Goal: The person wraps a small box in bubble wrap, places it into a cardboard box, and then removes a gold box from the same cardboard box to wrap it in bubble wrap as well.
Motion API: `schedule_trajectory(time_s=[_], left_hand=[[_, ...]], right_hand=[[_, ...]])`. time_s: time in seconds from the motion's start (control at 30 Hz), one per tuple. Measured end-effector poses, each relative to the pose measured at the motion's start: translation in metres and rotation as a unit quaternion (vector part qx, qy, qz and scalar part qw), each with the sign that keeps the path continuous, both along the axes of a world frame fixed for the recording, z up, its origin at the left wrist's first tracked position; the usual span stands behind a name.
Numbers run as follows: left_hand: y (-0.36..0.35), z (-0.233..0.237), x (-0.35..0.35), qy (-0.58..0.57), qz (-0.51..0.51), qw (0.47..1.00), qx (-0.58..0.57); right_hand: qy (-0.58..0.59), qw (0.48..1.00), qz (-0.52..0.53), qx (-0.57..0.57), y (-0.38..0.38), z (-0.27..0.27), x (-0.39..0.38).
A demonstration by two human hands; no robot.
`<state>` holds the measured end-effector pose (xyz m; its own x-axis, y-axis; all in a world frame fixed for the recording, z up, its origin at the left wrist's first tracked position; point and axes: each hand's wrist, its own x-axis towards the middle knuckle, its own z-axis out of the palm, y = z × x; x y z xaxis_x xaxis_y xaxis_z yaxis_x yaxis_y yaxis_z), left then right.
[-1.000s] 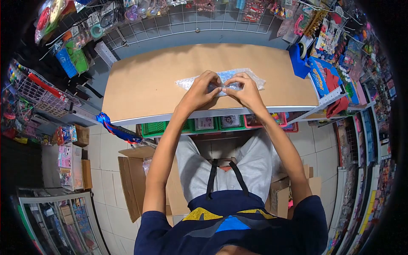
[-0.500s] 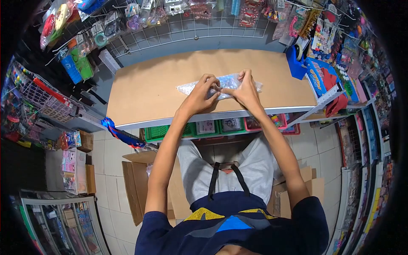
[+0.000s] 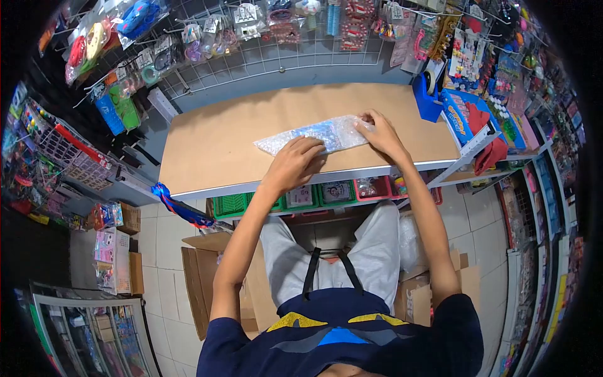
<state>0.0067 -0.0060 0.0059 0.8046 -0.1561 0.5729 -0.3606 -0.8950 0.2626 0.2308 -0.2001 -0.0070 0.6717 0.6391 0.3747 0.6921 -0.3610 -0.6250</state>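
Note:
A flat length of bubble wrap (image 3: pixel 348 134), with something bluish and shiny showing through its middle, lies at a slant near the front of the tabletop. My left hand (image 3: pixel 296 162) rests on its near edge, fingers stretched over the plastic and pressing down. At the wrap's right end, my right hand (image 3: pixel 379 133) pinches the plastic between thumb and fingers. What exactly lies inside the wrap cannot be made out. The pointed left end of the wrap extends past my left hand onto the brown tabletop (image 3: pixel 213 144).
A blue tape dispenser (image 3: pixel 427 97) stands at the table's right end, near a blue box (image 3: pixel 457 116). Green baskets (image 3: pixel 231 205) sit under the front edge. Packaged accessories hang on the wire grid (image 3: pixel 282 69) behind. Open cardboard boxes (image 3: pixel 198 289) flank my legs.
My hands have moved apart, the right one outward to the wrap's end. The wrap now lies flatter and more spread out, with its bluish middle more exposed.

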Motion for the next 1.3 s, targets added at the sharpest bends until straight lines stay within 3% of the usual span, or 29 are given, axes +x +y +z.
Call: schedule_trajectory(time_s=[0.13, 0.33, 0.5, 0.6, 0.67, 0.73, 0.77, 0.9, 1.0, 1.2, 1.3], left_hand=[[0.003, 0.002, 0.006, 0.024, 0.011, 1.0, -0.016], [0.015, 0.001, 0.016, -0.026, 0.005, 0.998, 0.051], [0.017, -0.001, 0.022, -0.086, 0.044, 0.995, 0.025], [0.008, 0.024, 0.014, -0.082, 0.102, 0.987, -0.09], [0.011, 0.035, 0.019, -0.087, 0.058, 0.939, -0.326], [0.002, 0.06, 0.014, -0.072, 0.002, 0.856, -0.512], [0.001, 0.065, 0.012, -0.048, -0.006, 0.846, -0.531], [-0.01, 0.063, 0.004, 0.048, -0.055, 0.799, -0.596], [-0.014, 0.049, -0.001, 0.132, -0.064, 0.77, -0.621], [0.0, 0.038, -0.008, 0.244, -0.001, 0.772, -0.587], [-0.006, 0.042, -0.002, 0.214, 0.04, 0.8, -0.558]], right_hand=[[0.168, 0.981, 0.06, 0.079, -0.006, -0.005, 0.0], [0.452, 0.873, 0.043, 0.176, -0.012, 0.037, -0.019], [0.468, 0.846, 0.11, 0.232, -0.011, 0.063, -0.018], [0.419, 0.86, 0.098, 0.273, -0.017, 0.106, -0.028], [0.324, 0.897, 0.076, 0.29, -0.018, 0.117, -0.024], [0.282, 0.909, 0.112, 0.286, -0.015, 0.123, -0.028], [0.26, 0.914, 0.129, 0.283, -0.013, 0.127, -0.03], [0.356, 0.876, 0.241, 0.218, -0.003, 0.129, -0.042], [0.365, 0.888, 0.233, 0.157, 0.002, 0.126, -0.051], [0.444, 0.856, 0.223, 0.142, 0.013, 0.076, -0.041], [0.441, 0.854, 0.219, 0.166, 0.019, 0.055, -0.041]])
